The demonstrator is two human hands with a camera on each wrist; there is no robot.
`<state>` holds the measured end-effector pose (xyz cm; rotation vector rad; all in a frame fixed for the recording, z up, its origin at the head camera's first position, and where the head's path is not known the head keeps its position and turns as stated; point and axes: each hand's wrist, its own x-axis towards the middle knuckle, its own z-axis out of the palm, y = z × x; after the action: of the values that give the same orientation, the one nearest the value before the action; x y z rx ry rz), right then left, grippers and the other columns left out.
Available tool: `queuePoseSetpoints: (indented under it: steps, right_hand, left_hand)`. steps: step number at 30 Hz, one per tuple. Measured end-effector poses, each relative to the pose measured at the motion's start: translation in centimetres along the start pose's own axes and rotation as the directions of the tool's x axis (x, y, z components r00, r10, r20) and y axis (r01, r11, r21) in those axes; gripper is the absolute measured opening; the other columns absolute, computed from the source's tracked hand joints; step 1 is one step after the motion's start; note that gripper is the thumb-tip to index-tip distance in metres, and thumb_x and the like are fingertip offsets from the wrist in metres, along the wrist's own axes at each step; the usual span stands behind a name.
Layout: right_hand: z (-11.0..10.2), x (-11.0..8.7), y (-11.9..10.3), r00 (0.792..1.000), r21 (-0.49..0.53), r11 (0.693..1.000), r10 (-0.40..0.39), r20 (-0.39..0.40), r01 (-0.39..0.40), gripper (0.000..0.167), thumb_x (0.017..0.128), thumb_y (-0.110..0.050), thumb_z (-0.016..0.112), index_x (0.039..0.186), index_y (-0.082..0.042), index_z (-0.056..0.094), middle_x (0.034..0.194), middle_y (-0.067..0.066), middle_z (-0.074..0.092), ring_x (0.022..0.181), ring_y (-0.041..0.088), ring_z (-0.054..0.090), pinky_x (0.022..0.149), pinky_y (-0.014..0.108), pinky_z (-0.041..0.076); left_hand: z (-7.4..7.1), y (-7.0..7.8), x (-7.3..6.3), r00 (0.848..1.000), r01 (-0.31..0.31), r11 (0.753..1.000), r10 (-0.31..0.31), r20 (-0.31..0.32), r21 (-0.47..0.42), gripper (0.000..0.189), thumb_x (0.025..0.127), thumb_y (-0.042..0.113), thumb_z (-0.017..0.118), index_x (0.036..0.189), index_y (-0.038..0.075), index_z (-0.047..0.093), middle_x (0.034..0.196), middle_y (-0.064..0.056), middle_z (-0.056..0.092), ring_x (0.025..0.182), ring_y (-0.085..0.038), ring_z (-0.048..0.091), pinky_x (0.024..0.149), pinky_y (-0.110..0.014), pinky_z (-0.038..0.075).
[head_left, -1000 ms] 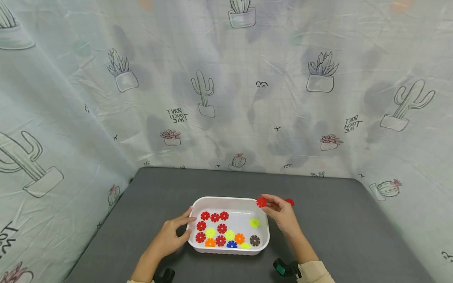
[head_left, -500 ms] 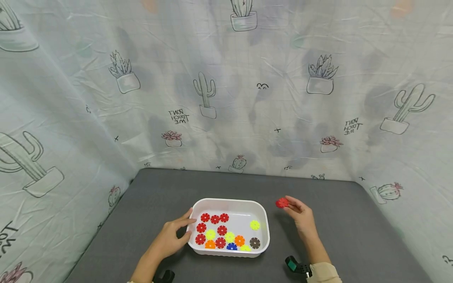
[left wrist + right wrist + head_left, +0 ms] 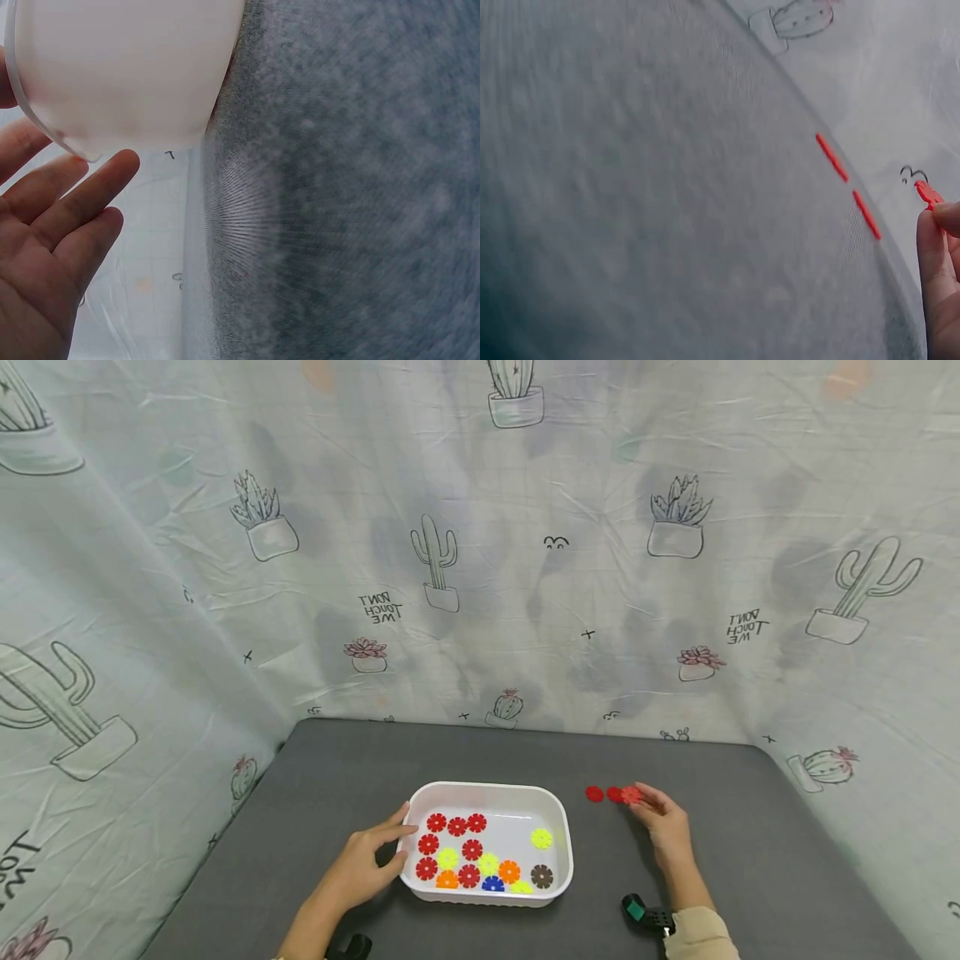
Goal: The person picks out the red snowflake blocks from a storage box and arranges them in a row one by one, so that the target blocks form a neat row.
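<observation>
My right hand (image 3: 669,831) pinches a red snowflake disc (image 3: 632,794) between thumb and fingers, at the right of two other red discs. These two, a left one (image 3: 594,794) and a right one (image 3: 614,794), lie in a row on the grey table. In the right wrist view the held disc (image 3: 928,193) is tilted, seen above the fingertips. My left hand (image 3: 362,862) holds the left end of a white tray (image 3: 487,900), thumb and index finger over its rim. The left wrist view shows other fingers (image 3: 94,199) outside the tray wall (image 3: 127,75).
Inside the tray lie several red discs (image 3: 468,876), yellow discs (image 3: 541,838) and orange discs (image 3: 509,871), plus a blue disc (image 3: 492,883) and a dark brown one (image 3: 542,876). A cactus-print curtain (image 3: 480,610) hangs behind the grey table (image 3: 420,752).
My right hand has carried the red disc from over the tray's right rim rightward to the end of the row. The left hand and tray stay put.
</observation>
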<state>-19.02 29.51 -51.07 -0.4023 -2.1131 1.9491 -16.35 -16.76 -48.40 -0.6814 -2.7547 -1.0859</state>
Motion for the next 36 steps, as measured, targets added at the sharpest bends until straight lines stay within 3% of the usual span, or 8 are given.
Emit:
queuePoseSetpoints:
  steps: [4, 13, 21, 31, 36]
  right_hand:
    - [-0.6, 0.4, 0.3, 1.0, -0.069, 0.998, 0.008, -0.017, -0.01, 0.048, 0.087, 0.004, 0.06, 0.133, 0.01, 0.047, 0.092, -0.021, 0.058, 0.087, -0.009, 0.054, 0.074, 0.008, 0.047]
    - [-1.3, 1.5, 0.8, 0.999, -0.207, 0.978, 0.017, -0.045, -0.026, 0.042, 0.089, 0.002, 0.059, 0.13, 0.006, 0.052, 0.102, -0.005, 0.06, 0.082, -0.012, 0.051, 0.072, 0.007, 0.046]
    - [-1.4, 2.2, 1.1, 1.0, -0.322, 0.947, -0.009, -0.009, 0.006, 0.041, 0.09, 0.001, 0.056, 0.13, 0.007, 0.052, 0.123, 0.027, 0.056, 0.077, -0.017, 0.046, 0.069, 0.005, 0.044]
    - [-1.5, 2.3, 1.3, 1.0, -0.418, 0.909, 0.013, -0.001, -0.012, 0.041, 0.092, -0.005, 0.055, 0.132, 0.002, 0.052, 0.125, 0.026, 0.056, 0.079, -0.017, 0.042, 0.069, 0.005, 0.041]
    - [-1.3, 2.2, 1.2, 1.0, -0.445, 0.896, -0.011, -0.016, 0.003, 0.04, 0.091, -0.006, 0.057, 0.13, 0.002, 0.055, 0.122, 0.027, 0.059, 0.085, -0.007, 0.048, 0.068, 0.007, 0.041]
  left_hand:
    - [0.0, 0.0, -0.1, 1.0, 0.006, 1.0, -0.006, 0.002, -0.005, 0.037, 0.082, 0.01, 0.066, 0.119, 0.009, 0.068, 0.141, -0.008, 0.05, 0.122, -0.027, 0.054, 0.095, -0.052, 0.046]
    - [0.1, 0.1, -0.3, 0.999, 0.032, 0.999, -0.032, 0.019, -0.016, 0.036, 0.083, 0.012, 0.066, 0.119, 0.01, 0.067, 0.142, -0.007, 0.049, 0.124, -0.027, 0.053, 0.096, -0.053, 0.045]
    - [0.1, 0.1, -0.3, 1.0, 0.024, 1.0, -0.024, -0.001, -0.012, 0.036, 0.082, 0.011, 0.066, 0.118, 0.01, 0.068, 0.142, -0.006, 0.049, 0.123, -0.027, 0.054, 0.096, -0.053, 0.045]
    - [0.0, 0.2, -0.1, 1.0, 0.021, 1.0, -0.021, -0.004, 0.003, 0.036, 0.082, 0.012, 0.066, 0.118, 0.01, 0.068, 0.142, -0.006, 0.049, 0.122, -0.027, 0.055, 0.096, -0.052, 0.046]
    - [0.0, 0.4, 0.0, 1.0, 0.017, 1.0, -0.017, -0.009, 0.002, 0.035, 0.083, 0.012, 0.067, 0.118, 0.01, 0.068, 0.143, -0.006, 0.049, 0.122, -0.027, 0.055, 0.096, -0.052, 0.046]
